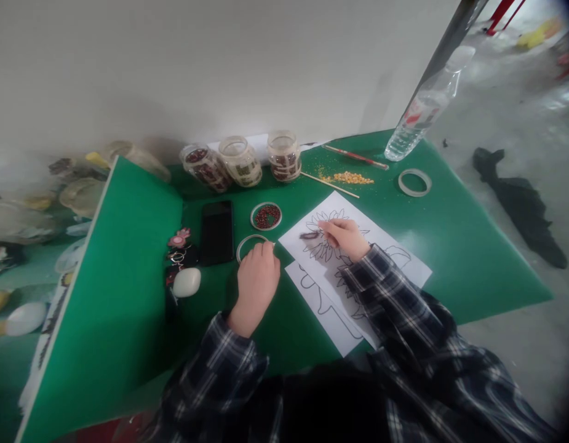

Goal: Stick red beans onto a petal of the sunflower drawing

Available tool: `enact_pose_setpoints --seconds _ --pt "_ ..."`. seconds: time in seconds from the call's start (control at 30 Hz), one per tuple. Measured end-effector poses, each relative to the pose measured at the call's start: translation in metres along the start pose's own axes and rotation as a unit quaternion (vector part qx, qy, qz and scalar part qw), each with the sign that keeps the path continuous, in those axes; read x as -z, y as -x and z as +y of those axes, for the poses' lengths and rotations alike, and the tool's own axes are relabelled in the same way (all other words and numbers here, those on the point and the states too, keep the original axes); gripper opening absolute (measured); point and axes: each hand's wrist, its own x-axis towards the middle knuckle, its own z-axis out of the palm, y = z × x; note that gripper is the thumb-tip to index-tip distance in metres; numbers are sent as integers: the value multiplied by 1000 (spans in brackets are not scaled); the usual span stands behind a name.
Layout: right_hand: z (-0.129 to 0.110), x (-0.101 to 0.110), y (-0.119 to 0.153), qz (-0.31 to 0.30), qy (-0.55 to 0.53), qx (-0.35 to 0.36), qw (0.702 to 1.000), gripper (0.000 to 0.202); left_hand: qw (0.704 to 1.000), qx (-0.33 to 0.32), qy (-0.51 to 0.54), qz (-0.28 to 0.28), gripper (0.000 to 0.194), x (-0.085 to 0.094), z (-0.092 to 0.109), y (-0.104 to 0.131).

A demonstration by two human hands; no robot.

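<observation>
My right hand point(345, 238) is over the upper sheet of paper point(411, 267), which carries a line drawing of sunflowers. Its thumb and fingers are pinched together at a flower's centre, and whatever is between them is too small to name. Beside the fingertips, a dark reddish patch point(309, 235) covers part of that centre. My left hand point(259, 280) is closed at the near edge of a round jar lid point(240, 247). The hand hides much of this lid and anything in its fingers. Just beyond it, another lid point(251, 215) holds small dark red beans point(267, 216).
Several glass jars point(240, 161) line the wall. Corn kernels point(351, 178), a thin stick point(330, 184), a red pencil-like stick point(355, 156), a tape roll point(414, 183) and a water bottle point(420, 114) lie rightward. A phone point(217, 232), keys point(177, 256) and white case point(187, 282) are left, near a green divider point(104, 295).
</observation>
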Motion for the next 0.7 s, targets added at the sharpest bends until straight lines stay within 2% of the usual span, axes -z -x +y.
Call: enact_pose_setpoints --seconds 0.17,0.27,0.4,0.5,0.7 --pt "-1 -1 1 6 15 23 1000 40 992 11 112 51 18 1 6 1" --pt "0 -3 2 -5 26 40 999 38 971 -27 224 78 12 0 10 1" --pt "4 -6 3 -77 33 92 992 24 943 -64 320 70 9 -6 11 0" --pt "7 -10 3 -124 32 118 985 23 930 -69 354 66 9 -10 9 -1" --pt "7 -13 6 -120 57 136 982 18 931 -95 349 53 8 -12 8 -2"
